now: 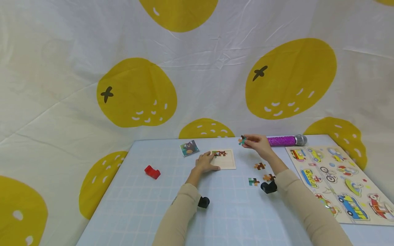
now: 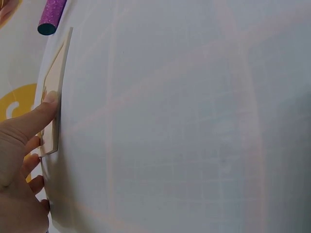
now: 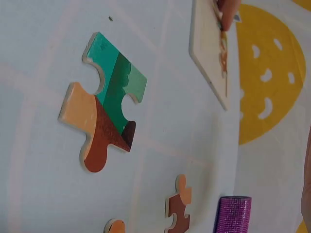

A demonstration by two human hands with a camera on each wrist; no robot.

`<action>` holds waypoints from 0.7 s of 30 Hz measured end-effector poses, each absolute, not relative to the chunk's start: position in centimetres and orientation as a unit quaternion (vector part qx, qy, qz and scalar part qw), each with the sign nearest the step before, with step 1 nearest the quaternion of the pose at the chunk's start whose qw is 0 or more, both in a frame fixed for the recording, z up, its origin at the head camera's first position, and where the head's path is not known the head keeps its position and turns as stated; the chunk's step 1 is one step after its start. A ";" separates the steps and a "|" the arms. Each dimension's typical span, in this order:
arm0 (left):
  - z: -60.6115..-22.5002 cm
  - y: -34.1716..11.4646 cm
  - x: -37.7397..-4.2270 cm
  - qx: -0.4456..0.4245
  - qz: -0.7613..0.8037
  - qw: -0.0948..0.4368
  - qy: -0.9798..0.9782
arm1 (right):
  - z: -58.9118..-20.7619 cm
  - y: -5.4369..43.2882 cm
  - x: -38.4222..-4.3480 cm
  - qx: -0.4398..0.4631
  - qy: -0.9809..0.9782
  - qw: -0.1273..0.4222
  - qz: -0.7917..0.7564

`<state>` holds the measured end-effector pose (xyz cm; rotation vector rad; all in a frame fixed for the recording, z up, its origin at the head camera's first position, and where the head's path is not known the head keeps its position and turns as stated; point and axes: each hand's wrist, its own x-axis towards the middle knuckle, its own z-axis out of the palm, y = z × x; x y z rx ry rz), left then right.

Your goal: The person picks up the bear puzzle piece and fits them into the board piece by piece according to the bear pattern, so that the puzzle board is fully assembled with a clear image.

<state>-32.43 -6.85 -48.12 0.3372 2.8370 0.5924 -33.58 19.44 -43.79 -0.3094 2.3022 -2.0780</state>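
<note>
My left hand (image 1: 204, 163) grips the left side of a small, pale wooden puzzle tray (image 1: 227, 163). Its thumb lies on the tray (image 2: 53, 121) in the left wrist view, the other fingers bent by the far edge. Joined brown pieces (image 1: 221, 153) line the tray's top. Beyond the tray's right side, my right hand (image 1: 261, 146) pinches a teal jigsaw piece (image 1: 241, 140) above the table. Loose on the table are a green-and-brown piece (image 3: 114, 104), a brown piece (image 3: 178, 208) and an orange-brown piece (image 1: 269, 177).
A purple glitter microphone (image 1: 283, 140) lies behind my right hand. On the right is a large vehicle puzzle board (image 1: 333, 181). A small picture card (image 1: 189, 148) and a red block (image 1: 152, 172) lie left. Black objects (image 1: 269, 187) sit near both forearms.
</note>
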 end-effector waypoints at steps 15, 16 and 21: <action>-48.3 -6.9 -32.4 0.116 0.211 0.108 0.965 | -42.5 18.0 -32.6 -0.088 0.551 0.001 -0.830; -48.4 -6.9 -32.4 0.116 0.210 0.107 0.965 | -42.4 17.8 -32.5 -0.087 0.551 0.000 -0.830; -48.4 -6.9 -32.4 0.115 0.205 0.103 0.966 | -41.8 17.4 -32.6 -0.045 0.546 -0.013 -0.836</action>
